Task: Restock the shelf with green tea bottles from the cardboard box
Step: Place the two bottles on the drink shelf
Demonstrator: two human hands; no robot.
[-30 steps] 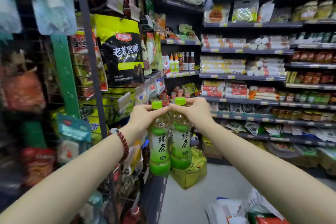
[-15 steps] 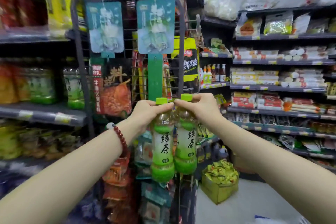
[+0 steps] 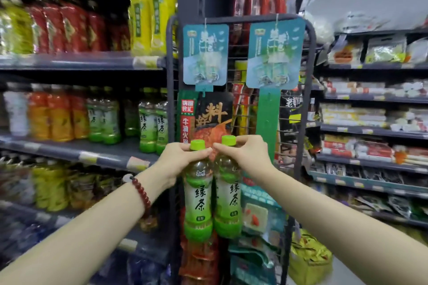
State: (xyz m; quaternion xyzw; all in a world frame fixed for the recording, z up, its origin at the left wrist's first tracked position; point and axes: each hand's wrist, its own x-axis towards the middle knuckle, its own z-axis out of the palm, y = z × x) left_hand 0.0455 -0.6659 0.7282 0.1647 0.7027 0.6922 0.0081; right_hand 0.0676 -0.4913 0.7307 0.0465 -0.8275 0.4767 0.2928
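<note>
My left hand (image 3: pixel 178 157) grips the neck of one green tea bottle (image 3: pixel 198 201), and my right hand (image 3: pixel 245 155) grips the neck of a second green tea bottle (image 3: pixel 228 196). Both bottles hang upright side by side, touching, in front of a wire rack. To the left, the middle shelf (image 3: pixel 76 152) carries green tea bottles (image 3: pixel 151 127) at its right end, with more green tea bottles (image 3: pixel 103 120) further left. A gap shows between these two groups. The cardboard box is out of view.
A wire display rack (image 3: pixel 240 109) with hanging packets stands straight ahead. The top shelf holds yellow bottles (image 3: pixel 150 16) and red bottles. Orange bottles (image 3: pixel 55 118) fill the middle shelf's left part. Snack shelves (image 3: pixel 370 132) line the right side, above a yellow box (image 3: pixel 308 259) on the floor.
The view has swung left from the snack aisle to the drinks shelves. Both hands still hold the two bottles together by the necks.
</note>
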